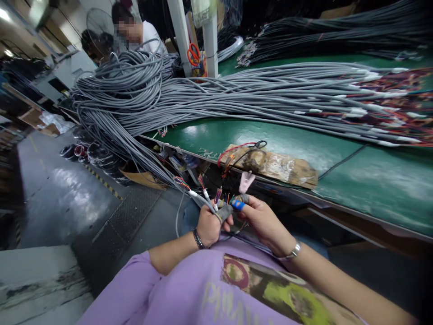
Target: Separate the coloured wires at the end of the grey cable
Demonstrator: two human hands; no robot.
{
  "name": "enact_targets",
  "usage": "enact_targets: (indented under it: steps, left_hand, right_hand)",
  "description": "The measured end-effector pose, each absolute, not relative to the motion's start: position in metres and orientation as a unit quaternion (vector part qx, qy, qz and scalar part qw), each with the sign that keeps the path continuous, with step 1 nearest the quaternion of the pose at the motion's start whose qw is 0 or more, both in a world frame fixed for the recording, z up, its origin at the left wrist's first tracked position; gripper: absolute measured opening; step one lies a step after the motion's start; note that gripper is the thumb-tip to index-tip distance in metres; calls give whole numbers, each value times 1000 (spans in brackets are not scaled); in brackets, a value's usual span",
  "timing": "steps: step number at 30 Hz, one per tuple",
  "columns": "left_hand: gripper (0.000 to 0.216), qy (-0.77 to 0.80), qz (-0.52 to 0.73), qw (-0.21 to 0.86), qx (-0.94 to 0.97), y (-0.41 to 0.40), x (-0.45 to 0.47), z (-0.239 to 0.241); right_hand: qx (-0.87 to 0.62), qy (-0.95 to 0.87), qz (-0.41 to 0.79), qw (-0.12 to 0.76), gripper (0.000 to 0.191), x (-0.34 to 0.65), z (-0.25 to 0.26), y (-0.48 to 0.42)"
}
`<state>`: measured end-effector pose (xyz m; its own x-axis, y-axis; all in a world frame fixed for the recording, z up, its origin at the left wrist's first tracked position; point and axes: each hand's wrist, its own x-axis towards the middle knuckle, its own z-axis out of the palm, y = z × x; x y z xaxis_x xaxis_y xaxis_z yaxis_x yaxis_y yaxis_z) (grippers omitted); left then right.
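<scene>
My left hand (208,226) is closed around several grey cables (205,194), their ends stripped to coloured wires with white wrapping at the jacket's edge. Grey finger covers sit on some of its fingers. Close beside it, my right hand (262,217) is pinched at the fan of thin coloured wires (229,198) between the hands; blue tape wraps its thumb. The exact grip of the right fingertips is partly hidden. Just beyond the hands, a pale pink clip-like piece (246,181) sits at the table's edge.
A taped cardboard-like block (280,168) with red and black leads lies along the green table's (199,135) front edge. Behind it stretches a big bundle of grey cables (216,97). Orange-handled scissors (194,54) hang at a post. Another person (154,38) is at the back left.
</scene>
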<state>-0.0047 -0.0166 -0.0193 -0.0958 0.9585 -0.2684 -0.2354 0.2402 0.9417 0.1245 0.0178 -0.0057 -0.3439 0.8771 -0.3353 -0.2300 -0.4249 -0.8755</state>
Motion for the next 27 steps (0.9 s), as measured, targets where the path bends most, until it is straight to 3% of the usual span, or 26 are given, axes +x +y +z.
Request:
enact_targets:
  steps: [9,18,27]
  left_hand:
    - [44,504,531,608,308,-10,-17,-8]
    - [45,434,410,742,305,6,-18,0]
    - [45,370,388,796,281,22,-15,2]
  right_hand:
    - [-389,-294,769,414,48,149,-19,29]
    - [-356,-291,791,405,43,143,-9,60]
    - [-345,-285,776,445,38,138,-2,60]
